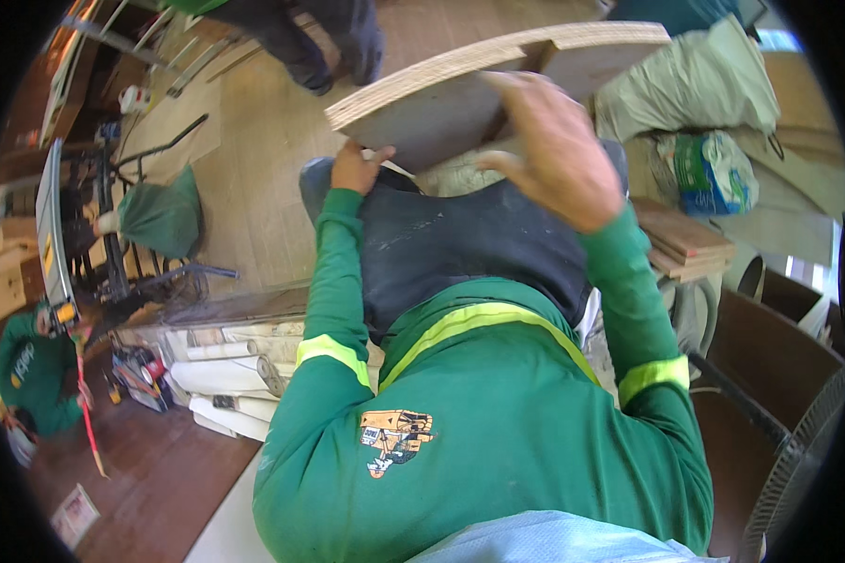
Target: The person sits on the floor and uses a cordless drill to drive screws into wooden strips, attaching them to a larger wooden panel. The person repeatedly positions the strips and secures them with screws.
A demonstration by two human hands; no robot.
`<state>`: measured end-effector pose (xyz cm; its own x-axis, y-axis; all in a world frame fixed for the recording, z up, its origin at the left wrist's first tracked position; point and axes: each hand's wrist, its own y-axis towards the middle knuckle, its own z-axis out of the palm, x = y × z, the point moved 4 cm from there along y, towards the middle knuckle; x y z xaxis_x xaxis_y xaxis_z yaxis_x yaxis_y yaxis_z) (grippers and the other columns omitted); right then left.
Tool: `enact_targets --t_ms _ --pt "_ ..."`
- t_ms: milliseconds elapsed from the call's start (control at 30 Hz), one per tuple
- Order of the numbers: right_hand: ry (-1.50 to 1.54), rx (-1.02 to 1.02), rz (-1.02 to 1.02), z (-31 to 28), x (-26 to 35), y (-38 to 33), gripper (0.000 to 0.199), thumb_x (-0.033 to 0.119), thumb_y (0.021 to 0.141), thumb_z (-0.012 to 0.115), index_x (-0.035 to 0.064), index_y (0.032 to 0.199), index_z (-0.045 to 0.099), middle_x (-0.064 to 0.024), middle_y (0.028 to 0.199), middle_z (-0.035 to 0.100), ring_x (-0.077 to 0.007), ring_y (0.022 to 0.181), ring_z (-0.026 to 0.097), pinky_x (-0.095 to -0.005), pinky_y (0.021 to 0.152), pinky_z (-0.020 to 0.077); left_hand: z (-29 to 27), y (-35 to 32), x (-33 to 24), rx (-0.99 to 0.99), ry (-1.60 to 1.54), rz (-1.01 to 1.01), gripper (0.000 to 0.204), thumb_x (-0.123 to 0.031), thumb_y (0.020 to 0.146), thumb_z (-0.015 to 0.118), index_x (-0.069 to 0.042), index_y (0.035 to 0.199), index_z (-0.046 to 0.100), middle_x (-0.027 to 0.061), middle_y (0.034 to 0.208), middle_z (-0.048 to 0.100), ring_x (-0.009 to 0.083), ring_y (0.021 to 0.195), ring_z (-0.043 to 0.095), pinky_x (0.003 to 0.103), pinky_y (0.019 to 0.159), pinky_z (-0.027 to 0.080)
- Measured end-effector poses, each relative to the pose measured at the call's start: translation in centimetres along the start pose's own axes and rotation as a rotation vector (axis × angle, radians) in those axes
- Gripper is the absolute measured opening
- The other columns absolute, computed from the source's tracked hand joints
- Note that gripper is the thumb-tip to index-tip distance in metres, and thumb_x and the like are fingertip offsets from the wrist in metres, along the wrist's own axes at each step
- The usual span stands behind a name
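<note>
A thick plywood panel stands on edge over my lap, its pale layered edge upward and its face grey-brown. A dark brown strip interrupts the top edge near the middle. My left hand grips the panel's lower left corner, thumb along the face. In front of the panel's face, toward its right half, is my right hand. It is slightly blurred, with fingers stretched out and thumb apart, and holds nothing. Whether its fingertips touch the panel I cannot tell.
Ahead stands a person in dark trousers; another in green is at the far left. A black metal stand holds a green bag. White rolls lie left. Sacks, stacked boards and a fan are right.
</note>
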<state>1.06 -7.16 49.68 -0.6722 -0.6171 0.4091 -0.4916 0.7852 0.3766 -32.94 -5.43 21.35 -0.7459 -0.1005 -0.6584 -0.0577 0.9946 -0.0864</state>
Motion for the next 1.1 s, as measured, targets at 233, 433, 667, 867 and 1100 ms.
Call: enact_targets --t_ms 233,433,667,867,1100 --pt "-0.089 0.399 -0.170 14.0 1.6 11.9 0.064 0.034 0.082 0.092 0.0034 0.130 0.061 -0.0201 0.122 0.070 -0.0442 0.122 0.067 -0.0553 0.104 0.0519 0.3 -1.1 -2.6 0.096 0.353 -0.124 0.077 -0.060 0.091 0.081 -0.012 0.149 0.063 0.0178 0.135 0.074 0.0378 0.131 0.068 0.057 0.110 0.050" --pt "0.010 0.413 -0.099 11.4 1.0 13.3 0.052 0.036 0.079 0.093 0.0018 0.109 0.068 -0.0220 0.103 0.074 -0.0487 0.104 0.069 -0.0561 0.089 0.0530 1.2 -0.4 -0.6 0.160 0.307 -0.098 0.100 -0.062 0.083 0.087 -0.015 0.163 0.049 0.0160 0.162 0.056 0.0382 0.147 0.055 0.056 0.117 0.047" --pt "0.137 0.181 -0.045 2.4 -2.3 13.6 0.064 0.038 0.074 0.100 0.0021 0.119 0.074 -0.0180 0.096 0.076 -0.0367 0.088 0.072 -0.0467 0.082 0.0542 1.5 3.8 5.2 0.177 -0.038 0.036 0.123 -0.057 0.065 0.102 -0.015 0.167 0.045 0.0218 0.165 0.052 0.0413 0.153 0.050 0.051 0.125 0.042" --pt "0.223 -0.031 0.073 -4.0 -7.0 10.6 0.060 0.036 0.075 0.101 0.0026 0.117 0.074 -0.0091 0.092 0.075 -0.0191 0.081 0.066 -0.0380 0.078 0.0542 3.4 7.2 2.0 0.161 -0.030 0.155 0.125 -0.043 0.064 0.106 -0.017 0.168 0.041 0.0238 0.163 0.053 0.0421 0.151 0.052 0.050 0.125 0.044" --pt "0.215 -0.135 0.090 -7.1 -8.5 8.6 0.058 0.031 0.074 0.103 0.0020 0.116 0.074 -0.0083 0.095 0.075 -0.0181 0.087 0.068 -0.0363 0.085 0.0570 2.8 14.7 2.0 -0.022 -0.027 0.327 0.072 -0.033 0.082 0.097 -0.007 0.141 0.065 0.0153 0.124 0.073 0.0393 0.118 0.071 0.047 0.103 0.057"
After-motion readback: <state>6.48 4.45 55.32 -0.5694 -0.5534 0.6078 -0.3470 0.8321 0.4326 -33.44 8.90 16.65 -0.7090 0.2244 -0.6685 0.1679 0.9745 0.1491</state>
